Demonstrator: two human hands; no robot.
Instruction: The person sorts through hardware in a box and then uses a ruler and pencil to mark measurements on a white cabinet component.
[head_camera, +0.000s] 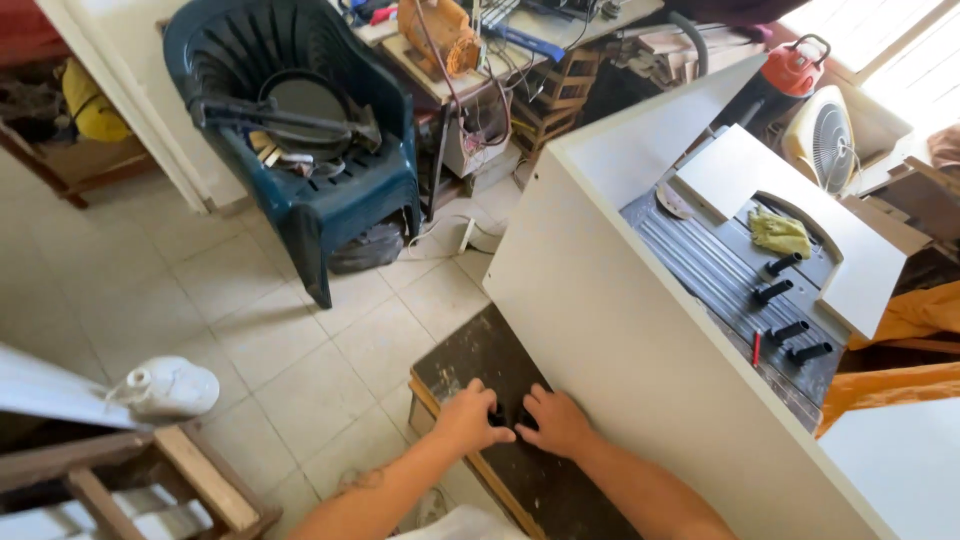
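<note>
My left hand (468, 412) and my right hand (556, 420) rest close together on a dark, scuffed wooden board (490, 360) low in the view. Between their fingers sits a small black object (505, 418), gripped from both sides; its shape is mostly hidden. Right beside my right hand rises the side of a large white panel cabinet (620, 330), which stands against the board's far edge.
A dark green plastic chair (300, 140) holding a black round pan and tools stands behind. A white jug (172, 386) lies on the tiled floor at left by a wooden frame (190, 480). On the saw table (730, 280) inside the cabinet lie black pegs, a yellow cloth and white panels. A fan (826, 140) stands at the right.
</note>
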